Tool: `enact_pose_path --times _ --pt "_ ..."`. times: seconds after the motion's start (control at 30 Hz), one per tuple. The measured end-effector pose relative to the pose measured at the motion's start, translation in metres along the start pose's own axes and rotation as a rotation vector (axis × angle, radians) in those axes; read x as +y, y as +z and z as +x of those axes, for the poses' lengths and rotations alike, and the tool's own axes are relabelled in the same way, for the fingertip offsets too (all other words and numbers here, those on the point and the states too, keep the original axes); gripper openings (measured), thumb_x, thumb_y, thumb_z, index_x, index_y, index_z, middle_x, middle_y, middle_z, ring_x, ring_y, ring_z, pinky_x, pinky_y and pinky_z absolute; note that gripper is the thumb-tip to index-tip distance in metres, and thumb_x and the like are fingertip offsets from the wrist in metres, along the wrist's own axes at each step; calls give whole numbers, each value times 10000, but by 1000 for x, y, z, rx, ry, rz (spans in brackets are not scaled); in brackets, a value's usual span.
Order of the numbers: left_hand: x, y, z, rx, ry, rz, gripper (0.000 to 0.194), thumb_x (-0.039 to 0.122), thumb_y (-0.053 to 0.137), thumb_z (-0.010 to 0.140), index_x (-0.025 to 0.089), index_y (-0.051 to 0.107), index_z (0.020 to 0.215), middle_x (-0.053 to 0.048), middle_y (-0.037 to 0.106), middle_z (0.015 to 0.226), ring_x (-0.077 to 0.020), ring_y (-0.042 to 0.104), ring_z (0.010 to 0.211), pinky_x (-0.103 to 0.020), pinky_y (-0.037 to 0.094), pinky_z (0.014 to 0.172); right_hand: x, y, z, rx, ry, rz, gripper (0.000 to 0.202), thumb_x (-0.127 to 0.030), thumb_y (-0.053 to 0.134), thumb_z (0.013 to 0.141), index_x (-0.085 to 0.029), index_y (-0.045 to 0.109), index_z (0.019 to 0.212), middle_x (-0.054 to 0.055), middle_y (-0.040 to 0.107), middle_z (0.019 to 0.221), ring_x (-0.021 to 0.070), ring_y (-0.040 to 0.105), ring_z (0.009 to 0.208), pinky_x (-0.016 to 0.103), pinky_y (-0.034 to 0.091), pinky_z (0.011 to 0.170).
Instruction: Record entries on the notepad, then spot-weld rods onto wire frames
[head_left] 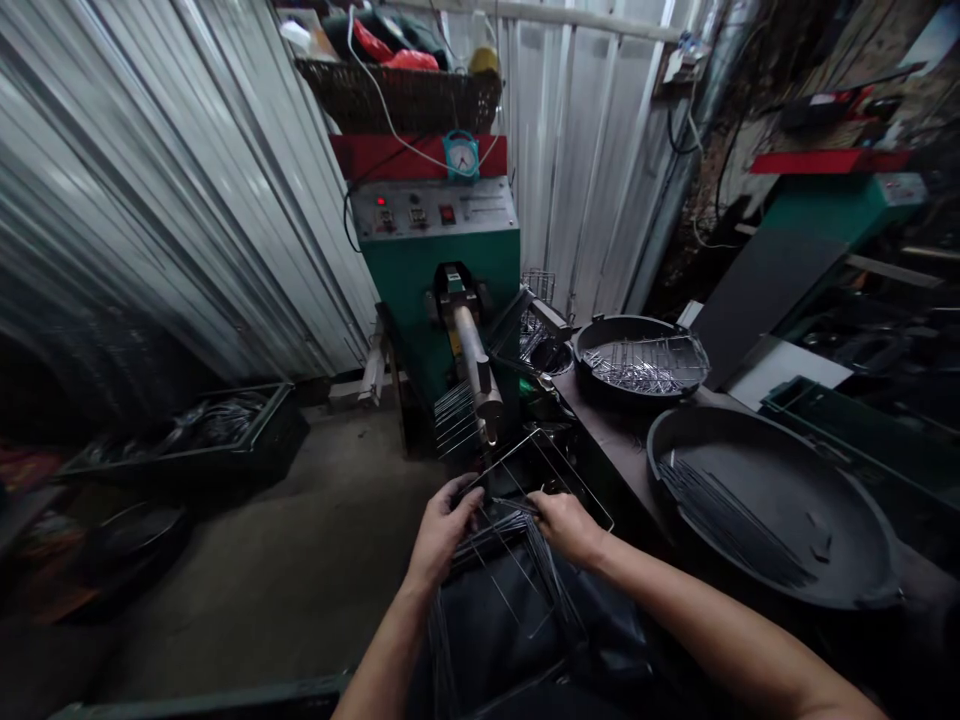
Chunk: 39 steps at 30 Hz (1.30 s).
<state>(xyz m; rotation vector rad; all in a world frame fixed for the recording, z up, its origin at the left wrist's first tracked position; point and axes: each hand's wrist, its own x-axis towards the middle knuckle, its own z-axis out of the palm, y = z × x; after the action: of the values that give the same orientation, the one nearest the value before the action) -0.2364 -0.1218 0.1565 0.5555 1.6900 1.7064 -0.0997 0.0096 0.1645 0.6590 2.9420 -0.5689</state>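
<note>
My left hand (446, 525) is closed, thumb and fingers pinching a thin metal wire frame (571, 462) just below the rod-shaped head (476, 370) of a green machine (405, 270). My right hand (568, 522) is closed on thin wire at the frame's right side; whether this is the frame itself or loose wire, I cannot tell. The frame is tilted, with a squared-off bent end beneath the machine's tip. More bent wires (551, 570) lie in and over my lap, below both hands. Several straight wires (454, 420) hang at the left of the machine head.
To the right, a bench carries a round black pan (862, 520) with dark rods and another pan (641, 325) with short wire pieces. A bin (281, 415) of metal parts stands on the floor at left. A clock (461, 157) and woven basket (405, 95) are above the panel.
</note>
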Motion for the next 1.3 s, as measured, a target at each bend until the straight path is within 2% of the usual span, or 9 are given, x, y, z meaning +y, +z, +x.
enact_pose_path --times 0.13,0.27,0.37,0.6,0.8,0.87,1.0,1.13,1.3 --pt "-11 2 11 17 -16 -8 442 442 596 676 124 587 982 48 477 526 -43 370 347 -163 236 330 -4 -2 3 8 13 -87 235 -175 411 805 -170 550 995 79 660 895 190 614 847 230 389 662" --pt "-17 3 19 54 0 -25 429 455 587 671 129 592 950 14 554 631 -28 346 322 -161 202 296 -4 -4 13 8 30 -191 207 -192 402 809 -166 561 940 90 662 865 204 619 823 243 396 646" --pt "-15 3 25 71 10 -40 424 452 594 659 129 595 934 -6 590 686 -20 335 316 -162 200 292 -3 -8 22 3 36 -233 215 -197 386 817 -166 563 934 98 660 863 211 619 815 256 404 645" --pt "-9 2 39 91 -29 -111 449 470 600 631 124 594 917 5 579 645 -17 316 299 -156 160 278 -6 -22 44 -17 23 -283 233 -168 383 807 -152 590 912 114 659 881 212 617 824 272 425 669" --pt "-2 0 42 79 -40 -69 439 460 604 624 107 601 886 -2 579 616 -17 327 306 -154 177 285 -16 -33 44 -82 8 -291 212 -168 421 796 -137 625 845 124 653 867 225 612 840 280 444 685" --pt "-3 -2 42 82 -35 -68 465 470 610 610 104 595 895 3 573 593 -21 323 299 -157 177 284 -17 -36 39 -24 29 -314 217 -169 419 802 -136 614 892 133 634 907 231 611 836 287 453 675" --pt "-12 -7 33 91 -8 -108 484 475 623 610 106 582 921 4 578 598 -19 319 297 -158 179 291 -11 -38 29 156 170 -379 341 -122 332 837 -141 483 1142 165 564 1049 217 619 799 284 464 629" --pt "-24 -14 16 136 25 -175 451 464 642 607 121 592 895 14 575 610 -11 322 304 -160 199 304 -6 -33 28 57 138 -361 373 -89 343 824 -182 454 1167 119 609 955 228 616 830 300 462 668" --pt "-33 -24 1 187 14 -226 408 445 641 623 140 582 888 28 574 627 -3 312 302 -153 202 299 -11 -25 32 59 57 -330 389 -98 361 806 -211 452 1168 94 616 950 224 618 821 294 463 652"
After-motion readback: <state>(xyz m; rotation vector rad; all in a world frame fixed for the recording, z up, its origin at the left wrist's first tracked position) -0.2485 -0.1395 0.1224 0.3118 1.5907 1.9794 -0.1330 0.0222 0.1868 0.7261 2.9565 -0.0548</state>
